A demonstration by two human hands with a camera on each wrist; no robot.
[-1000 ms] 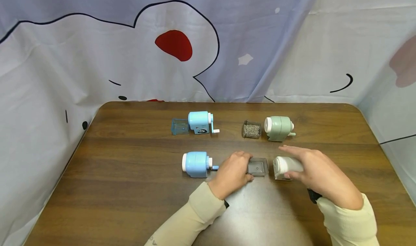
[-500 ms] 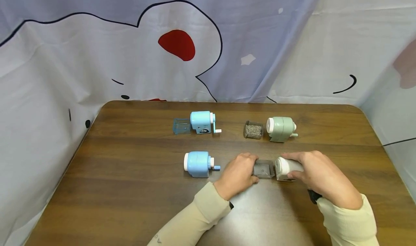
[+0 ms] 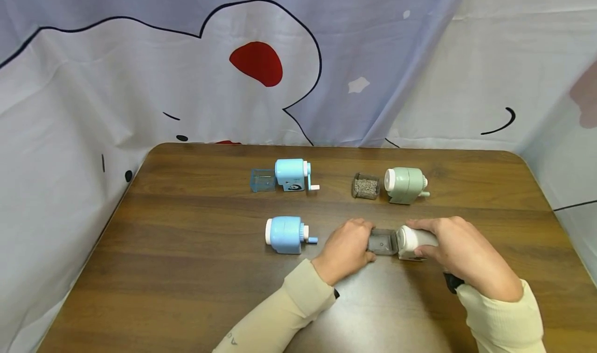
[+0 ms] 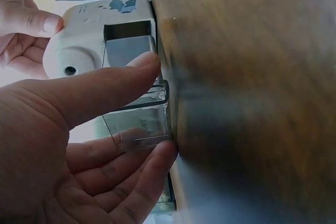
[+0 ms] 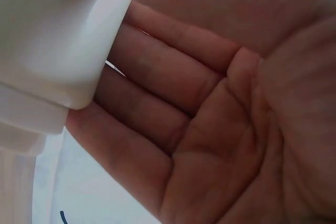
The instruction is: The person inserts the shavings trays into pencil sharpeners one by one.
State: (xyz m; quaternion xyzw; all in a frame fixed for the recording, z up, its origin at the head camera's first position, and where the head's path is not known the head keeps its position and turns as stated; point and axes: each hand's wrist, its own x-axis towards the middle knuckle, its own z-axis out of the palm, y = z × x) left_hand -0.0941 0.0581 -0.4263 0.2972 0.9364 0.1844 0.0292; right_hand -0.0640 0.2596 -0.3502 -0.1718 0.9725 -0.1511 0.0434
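My left hand pinches a clear grey shavings drawer between thumb and fingers. In the head view the drawer's right end is right at the white hand-crank pencil sharpener. The left wrist view shows the drawer in front of the dark slot low in the sharpener's body, beside the round pencil hole. From the right, my right hand grips the sharpener, thumb on the near side and fingers on the far side. Up close in the right wrist view, its fingers lie along the white body.
A blue sharpener stands left of my left hand. Behind it is a light-blue sharpener with its blue drawer alongside. A green sharpener and a drawer of shavings stand at the back right of the wooden table.
My left hand has slid right with the drawer, and the gap to the white sharpener has narrowed. My right hand's fingers have come down onto the sharpener.
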